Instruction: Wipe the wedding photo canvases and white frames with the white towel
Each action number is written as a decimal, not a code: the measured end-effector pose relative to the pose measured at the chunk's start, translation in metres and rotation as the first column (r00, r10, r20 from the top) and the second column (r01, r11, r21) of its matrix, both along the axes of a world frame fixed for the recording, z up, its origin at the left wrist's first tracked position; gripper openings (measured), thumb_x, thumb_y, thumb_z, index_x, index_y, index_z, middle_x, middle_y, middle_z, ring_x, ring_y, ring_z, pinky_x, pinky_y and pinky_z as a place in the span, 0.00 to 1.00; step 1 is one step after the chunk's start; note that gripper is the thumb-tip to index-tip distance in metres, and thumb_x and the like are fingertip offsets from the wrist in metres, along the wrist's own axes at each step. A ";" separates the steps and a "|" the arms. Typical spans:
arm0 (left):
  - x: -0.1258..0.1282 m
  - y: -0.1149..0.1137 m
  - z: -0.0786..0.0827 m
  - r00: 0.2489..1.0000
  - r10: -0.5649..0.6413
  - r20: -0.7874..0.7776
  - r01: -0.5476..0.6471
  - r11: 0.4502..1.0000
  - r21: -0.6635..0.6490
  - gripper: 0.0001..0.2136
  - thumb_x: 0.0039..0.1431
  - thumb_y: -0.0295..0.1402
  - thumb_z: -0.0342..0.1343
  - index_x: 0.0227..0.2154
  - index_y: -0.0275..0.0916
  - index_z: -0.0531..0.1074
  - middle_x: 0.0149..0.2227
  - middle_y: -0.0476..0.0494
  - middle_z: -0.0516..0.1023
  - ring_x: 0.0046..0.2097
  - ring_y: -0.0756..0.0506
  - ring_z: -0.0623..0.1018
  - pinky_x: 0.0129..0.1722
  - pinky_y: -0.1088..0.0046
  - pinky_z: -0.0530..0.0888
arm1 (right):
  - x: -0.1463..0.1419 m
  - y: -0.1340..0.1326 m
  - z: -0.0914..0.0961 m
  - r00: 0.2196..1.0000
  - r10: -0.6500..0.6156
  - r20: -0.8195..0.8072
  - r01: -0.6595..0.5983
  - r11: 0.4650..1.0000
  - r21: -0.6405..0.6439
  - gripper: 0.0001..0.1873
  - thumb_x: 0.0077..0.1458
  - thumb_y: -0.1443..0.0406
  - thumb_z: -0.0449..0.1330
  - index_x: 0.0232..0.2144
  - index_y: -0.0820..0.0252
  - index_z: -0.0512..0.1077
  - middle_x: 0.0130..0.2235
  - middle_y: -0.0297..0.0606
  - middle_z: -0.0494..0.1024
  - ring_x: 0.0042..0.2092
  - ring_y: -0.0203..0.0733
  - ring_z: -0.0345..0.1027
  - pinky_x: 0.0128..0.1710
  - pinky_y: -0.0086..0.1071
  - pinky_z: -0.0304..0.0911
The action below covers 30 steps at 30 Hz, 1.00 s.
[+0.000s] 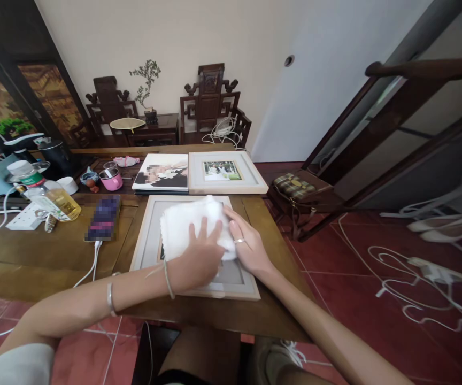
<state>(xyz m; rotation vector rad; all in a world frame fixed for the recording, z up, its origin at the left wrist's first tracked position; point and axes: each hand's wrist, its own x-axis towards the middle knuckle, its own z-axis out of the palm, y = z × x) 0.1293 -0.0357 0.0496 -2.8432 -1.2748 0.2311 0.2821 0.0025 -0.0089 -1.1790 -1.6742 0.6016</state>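
Observation:
A folded white cloth [181, 227] lies over the middle of a pale wooden picture frame [143, 235], hiding most of its picture. My left hand [201, 259] presses down on the cloth, fingers spread. At the frame's right side is my right hand [251, 246], wearing a ring. It closes on the frame's edge beside the cloth; its lower fingers are hidden. The frame lies flat on the wooden table [102, 289] near the front edge.
Behind stand another framed photo [251, 176] and a photo board [162, 184]. To the left are a charging phone [103, 216], a tilted oil-coloured drink bottle [60, 200], a power strip [24, 216] and a pink cup [111, 181]. A bag [297, 187] rests on the chair at right.

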 end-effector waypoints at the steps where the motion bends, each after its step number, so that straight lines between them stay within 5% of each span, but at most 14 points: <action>1: -0.002 -0.011 0.002 0.999 -0.032 -0.014 0.032 0.999 -0.016 0.14 0.57 0.28 0.54 0.46 0.32 0.75 0.68 0.27 0.47 0.65 0.19 0.48 0.56 0.35 0.58 | 0.000 0.000 0.000 1.000 0.016 0.013 -0.016 1.000 -0.003 0.26 0.64 0.54 0.44 0.55 0.62 0.69 0.59 0.47 0.69 0.62 0.47 0.61 0.64 0.47 0.53; 5: -0.017 -0.047 0.014 0.991 -0.116 -0.065 0.113 0.992 -0.052 0.15 0.58 0.31 0.54 0.47 0.35 0.75 0.67 0.31 0.49 0.66 0.22 0.50 0.57 0.38 0.60 | 0.000 0.002 -0.001 0.986 0.115 0.121 -0.111 0.993 -0.037 0.24 0.64 0.57 0.44 0.51 0.61 0.73 0.56 0.47 0.74 0.60 0.48 0.64 0.63 0.49 0.55; 9: -0.033 -0.052 0.021 0.987 0.017 -0.159 -0.031 0.996 -0.086 0.16 0.57 0.30 0.55 0.48 0.40 0.75 0.67 0.39 0.52 0.65 0.25 0.54 0.57 0.41 0.62 | 0.000 0.005 -0.005 0.947 0.175 0.270 -0.175 0.984 -0.023 0.21 0.62 0.60 0.50 0.50 0.63 0.74 0.57 0.49 0.72 0.61 0.50 0.61 0.63 0.52 0.54; 16: -0.067 0.011 0.005 0.965 0.247 -0.093 -0.226 0.955 0.191 0.16 0.55 0.21 0.50 0.43 0.34 0.77 0.66 0.33 0.56 0.65 0.26 0.56 0.60 0.41 0.59 | 0.001 0.006 -0.010 0.924 0.187 0.334 -0.202 0.979 0.010 0.21 0.61 0.62 0.51 0.53 0.62 0.71 0.59 0.49 0.70 0.62 0.51 0.60 0.62 0.54 0.54; 22: -0.087 0.054 0.003 0.978 0.210 0.014 -0.207 0.950 0.235 0.20 0.56 0.15 0.46 0.46 0.34 0.74 0.66 0.33 0.53 0.67 0.30 0.53 0.60 0.40 0.56 | 0.001 0.005 -0.008 0.923 0.189 0.335 -0.200 0.980 -0.002 0.22 0.61 0.60 0.52 0.56 0.57 0.69 0.60 0.45 0.68 0.63 0.51 0.59 0.63 0.55 0.54; 25: -0.090 0.038 0.009 0.987 0.140 -0.073 -0.130 0.983 0.127 0.22 0.55 0.12 0.44 0.46 0.35 0.73 0.66 0.34 0.55 0.67 0.30 0.53 0.60 0.40 0.57 | 0.001 0.005 -0.007 0.924 0.195 0.328 -0.205 0.979 -0.004 0.22 0.61 0.61 0.51 0.56 0.58 0.69 0.60 0.46 0.68 0.63 0.50 0.59 0.63 0.53 0.55; 30: -0.090 -0.034 0.033 0.988 0.071 -0.138 -0.091 0.986 -0.143 0.23 0.50 0.15 0.55 0.50 0.37 0.71 0.67 0.33 0.53 0.67 0.27 0.51 0.59 0.41 0.59 | -0.001 0.004 -0.008 0.929 0.177 0.325 -0.187 0.982 -0.001 0.22 0.61 0.61 0.51 0.56 0.58 0.69 0.60 0.46 0.69 0.62 0.50 0.60 0.63 0.53 0.55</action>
